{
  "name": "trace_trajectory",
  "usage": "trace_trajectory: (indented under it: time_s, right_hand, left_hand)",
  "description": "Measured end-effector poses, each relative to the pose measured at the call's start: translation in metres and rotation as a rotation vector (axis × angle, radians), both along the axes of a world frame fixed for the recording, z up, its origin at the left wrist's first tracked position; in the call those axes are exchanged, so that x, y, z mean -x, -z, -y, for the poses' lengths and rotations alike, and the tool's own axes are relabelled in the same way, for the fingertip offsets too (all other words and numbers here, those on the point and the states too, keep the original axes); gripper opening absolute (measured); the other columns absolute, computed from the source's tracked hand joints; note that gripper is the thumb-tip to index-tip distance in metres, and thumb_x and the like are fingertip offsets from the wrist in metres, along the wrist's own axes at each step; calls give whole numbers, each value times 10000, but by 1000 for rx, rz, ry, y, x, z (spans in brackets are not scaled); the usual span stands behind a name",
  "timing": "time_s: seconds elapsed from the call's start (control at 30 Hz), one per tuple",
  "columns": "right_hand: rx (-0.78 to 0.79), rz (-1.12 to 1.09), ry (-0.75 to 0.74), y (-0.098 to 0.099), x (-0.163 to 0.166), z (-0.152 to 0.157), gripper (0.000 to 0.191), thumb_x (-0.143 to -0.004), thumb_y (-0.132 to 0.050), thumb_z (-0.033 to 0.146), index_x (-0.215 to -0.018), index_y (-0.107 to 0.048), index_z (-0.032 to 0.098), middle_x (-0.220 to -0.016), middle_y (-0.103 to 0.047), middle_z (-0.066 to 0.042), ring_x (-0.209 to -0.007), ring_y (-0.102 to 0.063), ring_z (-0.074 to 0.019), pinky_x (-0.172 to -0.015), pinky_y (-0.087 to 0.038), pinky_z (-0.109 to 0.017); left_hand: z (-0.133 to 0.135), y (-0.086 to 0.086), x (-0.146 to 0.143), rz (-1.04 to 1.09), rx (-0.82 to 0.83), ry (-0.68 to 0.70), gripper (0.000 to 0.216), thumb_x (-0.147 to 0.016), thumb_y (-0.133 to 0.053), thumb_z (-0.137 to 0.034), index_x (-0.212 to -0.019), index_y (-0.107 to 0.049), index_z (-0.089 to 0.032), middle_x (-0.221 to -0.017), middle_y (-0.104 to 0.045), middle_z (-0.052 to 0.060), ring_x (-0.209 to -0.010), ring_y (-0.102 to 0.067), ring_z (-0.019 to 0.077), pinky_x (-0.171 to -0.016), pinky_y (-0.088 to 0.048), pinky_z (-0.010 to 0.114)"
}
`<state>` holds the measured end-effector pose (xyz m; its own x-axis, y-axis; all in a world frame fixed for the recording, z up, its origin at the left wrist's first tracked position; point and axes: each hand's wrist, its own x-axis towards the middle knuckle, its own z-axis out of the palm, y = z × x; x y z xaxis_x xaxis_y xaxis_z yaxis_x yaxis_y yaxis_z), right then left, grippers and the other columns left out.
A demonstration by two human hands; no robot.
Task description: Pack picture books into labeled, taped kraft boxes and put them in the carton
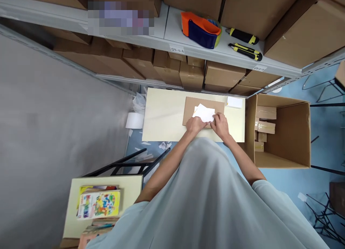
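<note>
On the pale table (pixel 164 116), a flat brown cardboard box (pixel 189 106) lies near the middle. White slips of paper (pixel 205 113) rest over it, one corner sticking up at an angle. My left hand (pixel 196 125) has its fingers closed at the near left edge of the paper. Opposite it, my right hand (pixel 221 126) pinches the near right edge, thumb and forefinger together. The thumbs of both hands come close to each other at the front. Part of the cardboard is hidden under the paper and hands.
A small white stack (pixel 234 102) sits at the table's back right. An open carton (pixel 283 134) with several small boxes stands to the right. The shelf (pixel 172 35) above holds a tape dispenser (pixel 201 30) and cutters (pixel 245 52). Books (pixel 99 204) lie at lower left.
</note>
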<state>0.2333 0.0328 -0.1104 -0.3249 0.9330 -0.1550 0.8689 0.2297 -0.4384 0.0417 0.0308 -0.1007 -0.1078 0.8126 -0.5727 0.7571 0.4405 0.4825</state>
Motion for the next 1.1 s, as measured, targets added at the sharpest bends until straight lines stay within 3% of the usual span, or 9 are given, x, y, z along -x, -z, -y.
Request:
trace_trajectory:
  time_s: [0.23, 0.43, 0.5, 0.57, 0.63, 0.7, 0.77, 0.9, 1.1]
  right_hand:
    - [-58, 13, 207, 8, -1, 28, 544, -1070, -518, 485, -1521, -576, 186, -1516, -566, -234, -1402, -527, -416, -1159, -471, -597]
    - [-38, 78, 134, 8, 20, 38, 584, -1131, -365, 413, -1649, -469, 165, -1714, -451, -191, -1605, -390, -363, -1273, -391, -559]
    - [-13, 80, 100, 9, 29, 45, 608, -1131, -371, 418, -1685, -425, 171, -1755, -403, -168, -1651, -327, -354, -1308, -345, -570]
    - [11, 86, 94, 12, 36, 51, 628, -1129, -375, 421, -1700, -401, 161, -1774, -367, -167, -1670, -295, -355, -1321, -325, -578]
    - [24, 92, 109, 16, 42, 56, 640, -1127, -378, 424, -1706, -392, 150, -1781, -346, -172, -1675, -286, -357, -1323, -321, -583]
    - [20, 93, 137, 19, 45, 56, 650, -1126, -384, 435, -1716, -375, 160, -1784, -337, -167, -1678, -283, -354, -1327, -312, -591]
    - [8, 87, 168, 21, 47, 53, 661, -1127, -384, 442, -1729, -350, 172, -1786, -335, -158, -1683, -271, -344, -1338, -289, -595]
    - [19, 88, 191, 22, 47, 42, 681, -1125, -361, 415, -1735, -319, 117, -1795, -301, -171, -1691, -249, -340, -1364, -236, -580]
    - [26, 77, 212, 20, 49, 31, 699, -1124, -332, 417, -1744, -282, 97, -1809, -255, -162, -1697, -226, -334, -1374, -216, -573]
  left_hand:
    - [-22, 0, 9, 29, 68, 142, 448, -817, -809, -599, -549, -683, -262, -597, -713, 115, -828, -770, 323, -759, -537, 349]
    - [-18, -8, 19, 80, 92, 216, 507, -980, -624, -529, -552, -684, -263, -680, -764, 89, -777, -759, 274, -759, -521, 341]
    - [-10, -11, 22, 72, 19, 220, 410, -998, -602, -467, -670, -740, -265, -789, -807, 81, -832, -770, 274, -783, -532, 338]
    - [-3, -13, 26, 71, -84, 221, 256, -998, -596, -383, -924, -808, -259, -956, -841, 85, -936, -782, 279, -843, -556, 342]
    - [-1, -12, 30, 80, -237, 274, 327, -1008, -558, -310, -1232, -780, -223, -1218, -822, 117, -1134, -763, 290, -986, -558, 365]
    - [-3, -8, 34, 103, -395, 420, 468, -1034, -511, -304, -1450, -683, -174, -1531, -673, 153, -1430, -621, 319, -1203, -456, 420]
    - [-5, -2, 38, 121, -473, 586, 556, -1056, -491, -354, -1568, -593, -162, -1731, -454, 140, -1637, -371, 344, -1350, -260, 492]
    - [-7, 15, 46, 90, -438, 707, 663, -1071, -465, -432, -1686, -452, -185, -1812, -274, 104, -1708, -155, 361, -1388, -45, 580]
    - [-12, 26, 57, -15, -420, 561, 771, -1079, -396, -495, -1753, -283, -138, -1822, -215, 124, -1712, -93, 395, -1374, 6, 630]
